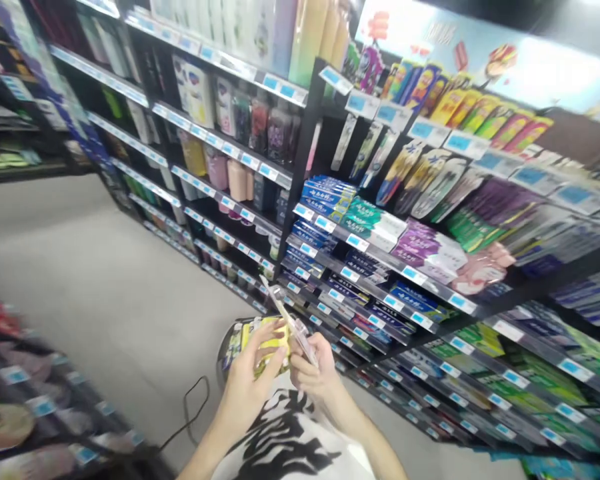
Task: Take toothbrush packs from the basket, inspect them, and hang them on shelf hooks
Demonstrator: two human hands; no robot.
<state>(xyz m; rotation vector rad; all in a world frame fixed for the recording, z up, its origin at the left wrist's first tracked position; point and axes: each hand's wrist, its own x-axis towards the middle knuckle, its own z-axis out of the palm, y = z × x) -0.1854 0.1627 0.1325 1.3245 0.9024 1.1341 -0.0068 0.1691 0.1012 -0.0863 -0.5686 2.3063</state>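
One slim blister pack [295, 325] is pinched in the right hand [314, 370]; the left hand [251, 368], fingers loosely spread, is just beside it.

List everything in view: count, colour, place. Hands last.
Slim flat plastic package: one, pale, at the hands
Yellow packets: several, beyond the left hand
Dark rounded object: one, around those packets, type unclear
Cardboard boxes: many, blue, teal, purple, right shelves
Slim hanging packs: many, mixed colours, above the boxes
Plastic bottles: many, mixed colours, far shelves
Rectangular price tags: many, white and blue, shelf edges
Shelving: several units, black, both sides
Thin cord: one, black, lower left
Smooth floor: one, grey, left
Patterned garment: one, black and white, bottom
Left hand: one, bare, fingers spread
Right hand: one, bare, gripping the package
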